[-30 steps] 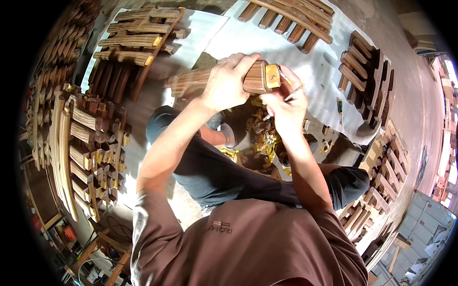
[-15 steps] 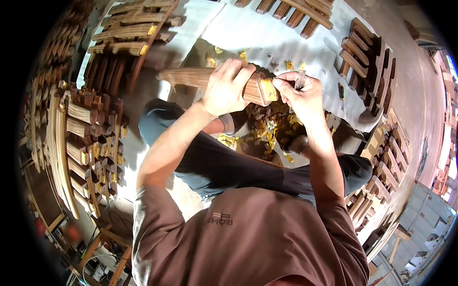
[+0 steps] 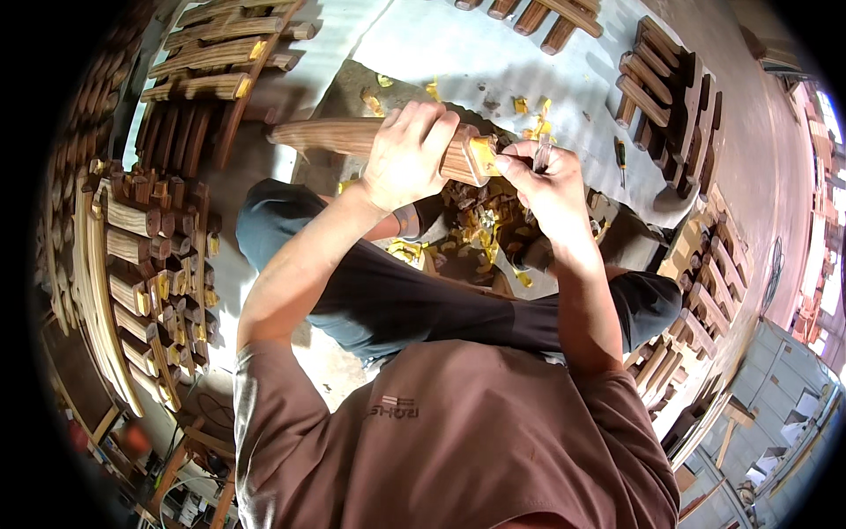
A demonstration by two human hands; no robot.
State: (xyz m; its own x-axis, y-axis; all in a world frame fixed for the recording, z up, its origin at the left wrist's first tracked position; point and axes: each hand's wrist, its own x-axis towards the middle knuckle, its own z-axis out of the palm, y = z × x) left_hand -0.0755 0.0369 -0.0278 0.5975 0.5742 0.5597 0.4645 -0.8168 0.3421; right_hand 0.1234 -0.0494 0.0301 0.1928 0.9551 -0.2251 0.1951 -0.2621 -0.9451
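1. Head view, hands: we see the left hand point(image 3: 407, 154) wrapped around a long curved wooden piece point(image 3: 352, 138), fingers closed over the top near its right end. The piece is held in the air above the lap, running left to right.
2. The end face carries a yellow patch point(image 3: 483, 154). The right hand point(image 3: 548, 189) sits just beside it, fingers pinched around a small slim tool point(image 3: 540, 155) whose tip meets the patch. What kind of tool it is we cannot tell.
3. Handling, our judgement: stiff, solid hardwood, moderately heavy, smooth grain that may slip. A full-palm grip near the worked end steadies it best.
4. Surroundings: yellow scraps point(image 3: 480, 238) lie on the floor between the knees. Stacks of similar wooden pieces point(image 3: 154, 264) stand to the left, with more point(image 3: 670, 97) on a pale sheet point(image 3: 458, 44) ahead.
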